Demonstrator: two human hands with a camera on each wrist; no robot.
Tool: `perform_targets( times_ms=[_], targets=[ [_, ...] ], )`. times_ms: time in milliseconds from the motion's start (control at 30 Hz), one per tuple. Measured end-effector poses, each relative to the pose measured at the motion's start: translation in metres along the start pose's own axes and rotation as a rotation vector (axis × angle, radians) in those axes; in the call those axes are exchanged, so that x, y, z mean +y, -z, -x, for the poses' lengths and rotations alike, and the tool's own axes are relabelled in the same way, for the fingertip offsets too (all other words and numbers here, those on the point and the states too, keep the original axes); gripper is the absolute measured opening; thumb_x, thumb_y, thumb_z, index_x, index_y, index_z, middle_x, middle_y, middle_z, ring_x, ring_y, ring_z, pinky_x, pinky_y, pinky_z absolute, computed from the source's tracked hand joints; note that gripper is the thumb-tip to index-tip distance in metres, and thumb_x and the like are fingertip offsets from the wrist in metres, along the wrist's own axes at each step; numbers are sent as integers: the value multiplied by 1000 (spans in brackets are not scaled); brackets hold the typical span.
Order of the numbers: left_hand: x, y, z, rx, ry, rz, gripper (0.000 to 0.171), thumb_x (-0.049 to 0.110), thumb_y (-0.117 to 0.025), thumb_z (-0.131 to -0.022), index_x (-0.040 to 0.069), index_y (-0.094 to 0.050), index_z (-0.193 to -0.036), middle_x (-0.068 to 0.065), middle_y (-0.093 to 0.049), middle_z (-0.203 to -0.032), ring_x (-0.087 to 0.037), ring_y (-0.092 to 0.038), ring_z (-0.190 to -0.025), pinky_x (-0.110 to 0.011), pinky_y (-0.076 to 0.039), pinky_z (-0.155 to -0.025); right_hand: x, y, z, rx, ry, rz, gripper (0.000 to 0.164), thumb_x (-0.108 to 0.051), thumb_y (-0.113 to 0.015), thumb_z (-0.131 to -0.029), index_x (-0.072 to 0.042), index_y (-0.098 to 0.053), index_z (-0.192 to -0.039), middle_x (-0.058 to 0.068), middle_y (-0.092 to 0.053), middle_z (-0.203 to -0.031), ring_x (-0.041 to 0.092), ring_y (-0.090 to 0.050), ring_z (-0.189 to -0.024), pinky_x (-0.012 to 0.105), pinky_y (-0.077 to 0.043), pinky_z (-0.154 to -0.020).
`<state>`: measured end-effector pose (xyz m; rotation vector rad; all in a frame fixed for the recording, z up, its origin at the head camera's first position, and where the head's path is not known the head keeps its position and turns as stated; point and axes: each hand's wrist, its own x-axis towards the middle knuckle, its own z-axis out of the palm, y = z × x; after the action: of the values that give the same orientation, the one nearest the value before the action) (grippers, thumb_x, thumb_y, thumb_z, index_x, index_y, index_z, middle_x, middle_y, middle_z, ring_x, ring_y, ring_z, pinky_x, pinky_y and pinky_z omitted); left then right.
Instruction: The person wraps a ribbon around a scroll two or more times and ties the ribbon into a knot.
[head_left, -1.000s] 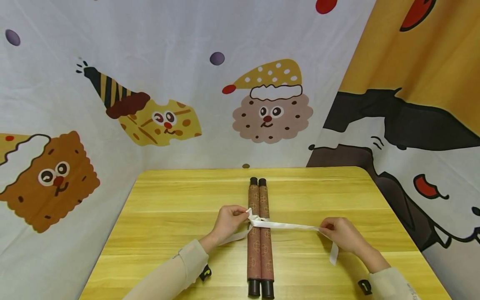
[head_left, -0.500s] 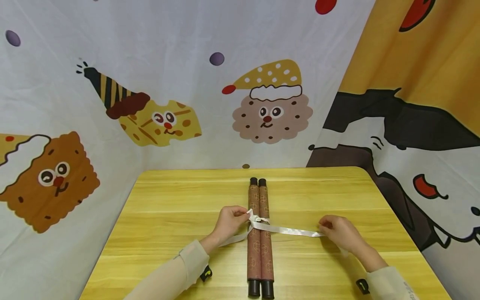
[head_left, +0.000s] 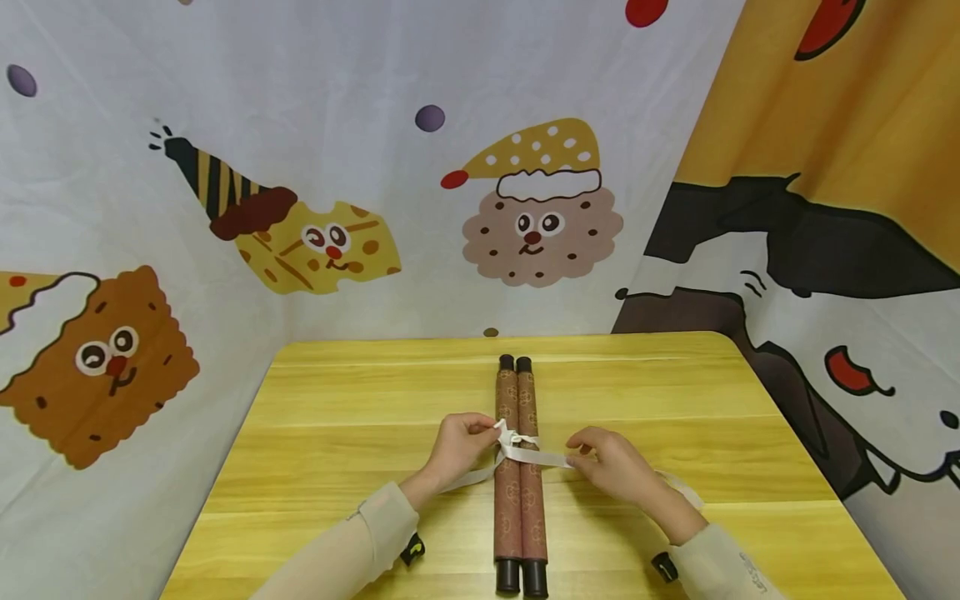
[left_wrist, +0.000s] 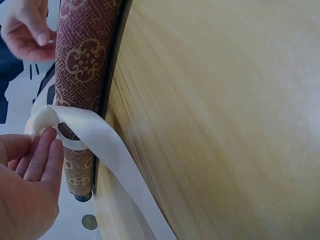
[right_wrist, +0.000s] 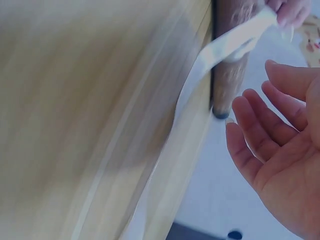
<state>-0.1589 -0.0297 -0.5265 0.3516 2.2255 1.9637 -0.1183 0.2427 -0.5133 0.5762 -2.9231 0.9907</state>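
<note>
Two brown patterned scrolls [head_left: 510, 500] with black end caps lie side by side on the table. A white ribbon [head_left: 536, 456] is wrapped around their middle, knotted on top. My left hand [head_left: 456, 446] pinches a short piece of the ribbon at the knot; in the left wrist view, thumb and fingertips meet on the ribbon [left_wrist: 95, 132]. One long ribbon tail trails left under that hand. My right hand [head_left: 618, 467] hovers just right of the scrolls; in the right wrist view its fingers [right_wrist: 255, 135] are spread and hold nothing, with the other tail lying along the table.
The light wooden table [head_left: 360, 375] ends at a white cartoon-printed curtain [head_left: 360, 100] behind. Another printed cloth [head_left: 825, 267], yellow and black, hangs on the right. Beige sleeves [head_left: 341, 542] cover both forearms.
My right hand has let go of the right ribbon tail and moved left toward the scrolls. That tail has dropped to the table. The left hand keeps its pinch in place.
</note>
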Motion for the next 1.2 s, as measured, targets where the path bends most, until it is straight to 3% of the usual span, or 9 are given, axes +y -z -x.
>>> perform_targets(
  times_ms=[133,333,500,633,733,800,900,1033,1200],
  targets=[
    [-11,-1,-3,3,-1,-22,7,8,-68,-85,4,-72,-87,-11,-71,-82,-33,-64,-79,-41,-57,-65,-16,-15,-10,5,72,-10,16,-15,-71,-83,-9,-70,-98,1,-68,-94,11,-58,-80,35,-53,-67],
    [-11,-1,-3,6,-8,-29,5,9,-68,-85,7,-72,-86,-7,-71,-80,-29,-64,-78,-22,-52,-58,-28,-31,-21,-3,134,-24,19,-17,-71,-84,-12,-70,-102,-1,-68,-95,12,-58,-83,34,-53,-70],
    [-10,-2,-2,-3,-33,-22,7,8,-67,-85,4,-72,-87,-9,-72,-80,-29,-64,-78,-24,-53,-60,-35,-38,-29,-24,161,9,17,-19,-71,-84,-15,-70,-100,-1,-68,-97,12,-58,-88,36,-53,-75],
    [9,-1,5,-19,-50,-5,10,3,-65,-85,-5,-70,-90,-17,-71,-83,-37,-63,-81,-43,-56,-66,-36,-41,-33,-29,167,43,16,-21,-71,-84,-16,-71,-99,-2,-68,-100,10,-57,-91,36,-53,-78],
    [21,-1,10,-33,-48,14,13,1,-64,-86,-9,-68,-92,-24,-69,-86,-42,-61,-84,-58,-52,-72,-35,-43,-35,-25,176,75,14,-21,-71,-83,-17,-71,-97,-5,-68,-98,8,-55,-89,35,-52,-78],
    [19,-1,9,-39,-48,25,13,1,-64,-86,-10,-68,-92,-26,-69,-87,-43,-61,-84,-59,-51,-73,-34,-44,-35,-21,187,91,11,-20,-72,-83,-17,-72,-94,-7,-68,-92,7,-55,-85,34,-53,-75],
    [8,-1,5,-34,-42,21,12,3,-65,-86,-6,-69,-91,-22,-70,-86,-40,-62,-82,-54,-53,-72,-34,-44,-36,-4,193,112,8,-16,-73,-81,-17,-73,-89,-7,-67,-85,6,-56,-78,31,-53,-69],
    [-7,-2,0,-23,-28,-5,9,8,-68,-84,1,-72,-89,-14,-72,-85,-30,-65,-81,-35,-57,-71,-35,-44,-36,23,158,132,8,-13,-73,-80,-16,-74,-88,-4,-70,-83,5,-57,-73,28,-54,-64],
    [-11,-3,0,-17,-21,-16,8,10,-70,-83,4,-73,-89,-10,-72,-85,-21,-65,-78,-26,-56,-69,-35,-46,-37,84,110,114,11,-9,-72,-80,-14,-75,-89,1,-72,-87,8,-61,-74,30,-55,-64]
  ],
)
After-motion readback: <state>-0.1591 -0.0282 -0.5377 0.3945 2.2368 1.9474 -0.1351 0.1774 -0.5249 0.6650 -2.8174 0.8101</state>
